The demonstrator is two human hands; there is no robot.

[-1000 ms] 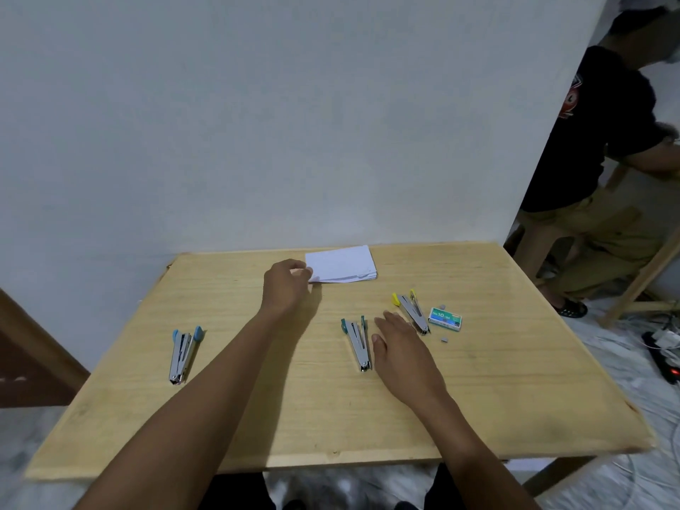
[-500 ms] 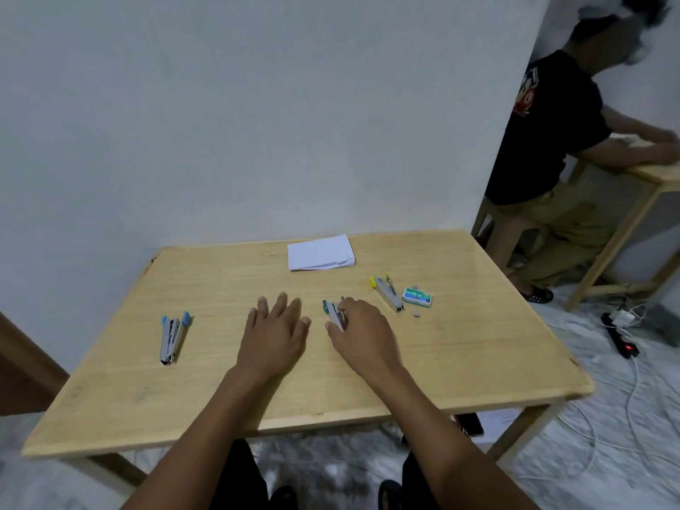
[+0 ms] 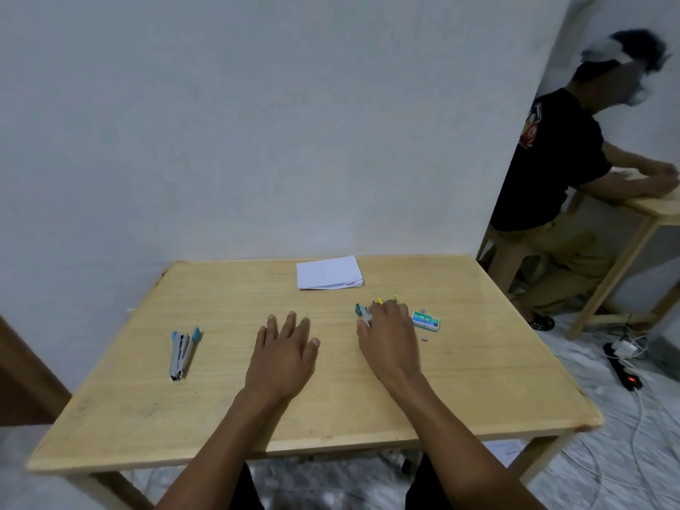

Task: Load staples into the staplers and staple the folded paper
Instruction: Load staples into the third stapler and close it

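My right hand (image 3: 386, 336) lies over the green stapler (image 3: 362, 311), gripping it between thumb and fingers; only the stapler's far end shows. Its fingertips reach the yellow stapler (image 3: 380, 300), whose yellow tips poke out beyond them. The green staple box (image 3: 426, 320) lies just right of that hand, with a small loose staple strip (image 3: 425, 339) in front of it. My left hand (image 3: 283, 347) rests flat on the wooden table (image 3: 478, 380) with fingers spread and holds nothing. The folded white paper (image 3: 329, 277) lies near the table's far edge. A blue stapler (image 3: 182, 353) lies alone at the left.
A white wall stands right behind the table. At the right, another person (image 3: 552, 171) leans on a second wooden table (image 3: 658, 207). A power strip (image 3: 622, 369) and cables lie on the floor there.
My left hand left the paper and came down flat on the table. My right hand took the green stapler and slid it right, up to the yellow one. The view tilted.
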